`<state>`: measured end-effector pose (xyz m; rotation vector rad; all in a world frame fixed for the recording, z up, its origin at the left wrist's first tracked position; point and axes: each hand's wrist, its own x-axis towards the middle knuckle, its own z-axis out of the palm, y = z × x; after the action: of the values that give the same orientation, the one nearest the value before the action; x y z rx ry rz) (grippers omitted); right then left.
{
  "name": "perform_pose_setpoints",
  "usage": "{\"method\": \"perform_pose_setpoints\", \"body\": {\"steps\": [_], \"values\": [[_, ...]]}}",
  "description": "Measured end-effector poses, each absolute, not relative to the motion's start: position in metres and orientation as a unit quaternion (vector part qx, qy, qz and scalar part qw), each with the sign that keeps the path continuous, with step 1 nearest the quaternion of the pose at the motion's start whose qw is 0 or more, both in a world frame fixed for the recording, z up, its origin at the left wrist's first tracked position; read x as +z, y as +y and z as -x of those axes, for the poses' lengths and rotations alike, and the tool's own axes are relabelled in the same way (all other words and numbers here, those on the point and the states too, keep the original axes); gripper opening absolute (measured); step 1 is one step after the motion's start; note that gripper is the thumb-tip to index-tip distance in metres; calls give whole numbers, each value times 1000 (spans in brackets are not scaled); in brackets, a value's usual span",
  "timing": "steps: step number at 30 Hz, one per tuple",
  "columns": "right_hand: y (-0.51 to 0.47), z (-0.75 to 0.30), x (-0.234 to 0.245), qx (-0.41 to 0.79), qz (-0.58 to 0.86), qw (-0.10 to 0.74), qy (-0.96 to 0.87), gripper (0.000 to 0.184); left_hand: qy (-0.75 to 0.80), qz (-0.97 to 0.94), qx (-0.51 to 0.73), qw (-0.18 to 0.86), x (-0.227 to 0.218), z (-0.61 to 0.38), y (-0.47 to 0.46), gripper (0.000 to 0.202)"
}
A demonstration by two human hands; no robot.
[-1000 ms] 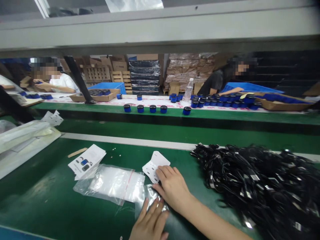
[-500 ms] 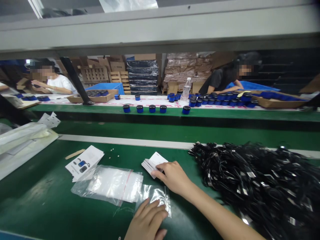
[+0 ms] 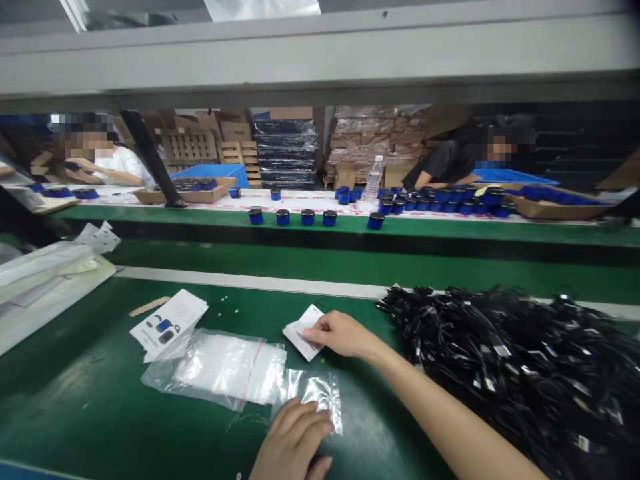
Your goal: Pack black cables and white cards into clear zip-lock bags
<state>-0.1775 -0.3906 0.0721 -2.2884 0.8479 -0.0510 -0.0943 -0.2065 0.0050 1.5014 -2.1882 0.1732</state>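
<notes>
My right hand (image 3: 343, 333) pinches, thumb against fingers, at a small stack of folded white leaflets (image 3: 297, 333) on the green work surface. How many leaflets lie in the pinch is hidden. Nearer to me, my left hand (image 3: 294, 440) rests flat, fingers stretched, over the lower part of a small clear plastic bag (image 3: 313, 381). To its left lies a larger clear zip bag (image 3: 225, 367) with a stack of whitish bags or sheets inside. Its corner overlaps printed leaflets (image 3: 170, 323) that show a picture of a blue device.
A large heap of black cables (image 3: 505, 367) covers the right side. A thin wooden stick (image 3: 149, 306) and a large plastic package (image 3: 50, 287) lie left. Beyond, blue jars with black tops (image 3: 307, 217) stand on a raised ledge. Two people work across it, below an overhead beam (image 3: 320, 60).
My right hand has shifted slightly up and left over the leaflet stack, its fingers drawn closer together in a pinch. My left hand stays on the small bag.
</notes>
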Motion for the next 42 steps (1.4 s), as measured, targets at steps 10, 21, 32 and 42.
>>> {"method": "perform_pose_setpoints", "body": {"steps": [10, 21, 32, 42], "values": [[-377, 171, 73, -10, 859, 349, 375, 42, -721, -616, -25, 318, -11, 98, -195, 29], [-378, 162, 56, -12, 757, 573, 315, 45, -444, -622, -270, 586, 12, 111, -217, 13], [-387, 166, 63, -41, 699, 626, 342, 42, -260, -539, -408, 689, 17, 101, -255, 55], [-397, 175, 53, -68, 648, 652, 388, 32, -240, -508, -464, 685, 17, 108, -271, 81]]}}
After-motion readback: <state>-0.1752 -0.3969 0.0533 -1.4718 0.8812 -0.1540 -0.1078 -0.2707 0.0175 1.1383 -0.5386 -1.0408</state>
